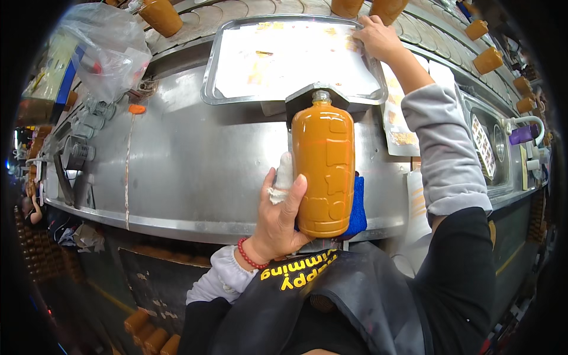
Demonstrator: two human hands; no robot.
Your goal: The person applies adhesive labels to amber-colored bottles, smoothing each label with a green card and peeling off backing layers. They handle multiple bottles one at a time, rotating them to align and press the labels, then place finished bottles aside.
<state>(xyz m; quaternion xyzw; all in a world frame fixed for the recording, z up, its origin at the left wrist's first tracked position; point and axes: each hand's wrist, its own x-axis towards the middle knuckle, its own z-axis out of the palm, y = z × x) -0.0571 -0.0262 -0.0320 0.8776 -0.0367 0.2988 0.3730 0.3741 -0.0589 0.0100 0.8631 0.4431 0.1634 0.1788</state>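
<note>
Bottle (324, 171): glossy, amber, embossed.
Left hand (279, 220): your grip clasps bottle's lower left.
Right hand (380, 40): at metal tray (242, 101); your grip unclear.

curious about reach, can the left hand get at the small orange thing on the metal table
Probably not right now: the left hand is holding the amber bottle, though nothing visible blocks the way to the small orange thing.

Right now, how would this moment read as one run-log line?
Left hand: holding glossy orange-brown bottle near its base | Right hand: at far right corner of white-lined rectangular silver metal tray
</note>
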